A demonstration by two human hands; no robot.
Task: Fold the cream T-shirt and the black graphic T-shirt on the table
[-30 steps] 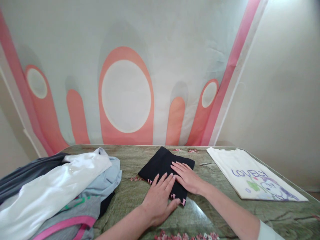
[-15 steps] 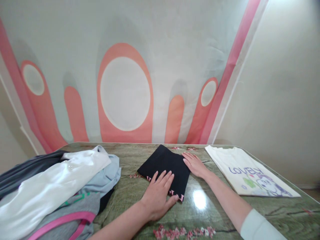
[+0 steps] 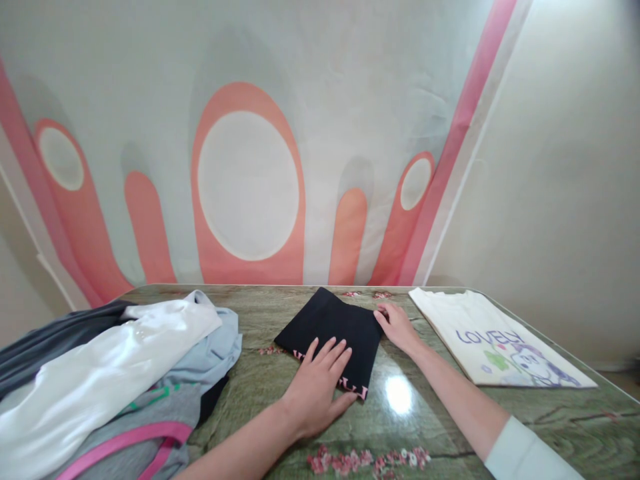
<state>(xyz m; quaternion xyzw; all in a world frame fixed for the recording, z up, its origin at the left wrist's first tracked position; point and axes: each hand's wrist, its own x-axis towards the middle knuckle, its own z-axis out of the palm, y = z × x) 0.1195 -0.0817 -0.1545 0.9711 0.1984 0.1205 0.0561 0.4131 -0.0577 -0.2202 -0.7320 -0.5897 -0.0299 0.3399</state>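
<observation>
A folded black garment (image 3: 336, 328) with pink lettering along its near edge lies on the green patterned table (image 3: 435, 413). My left hand (image 3: 318, 385) rests flat on its near edge, fingers spread and stretched out. My right hand (image 3: 398, 325) touches the garment's far right corner; its fingers curl at the cloth edge, and whether they pinch it is hard to tell.
A heap of clothes (image 3: 105, 380), white, light blue, grey with a pink band and dark grey, fills the table's left side. A folded cream T-shirt (image 3: 495, 343) printed "LOVELY" lies at the right. A wall with pink arches stands behind.
My right hand has slid from the top of the black garment out to its far right corner. My left hand stays pressed on the near edge.
</observation>
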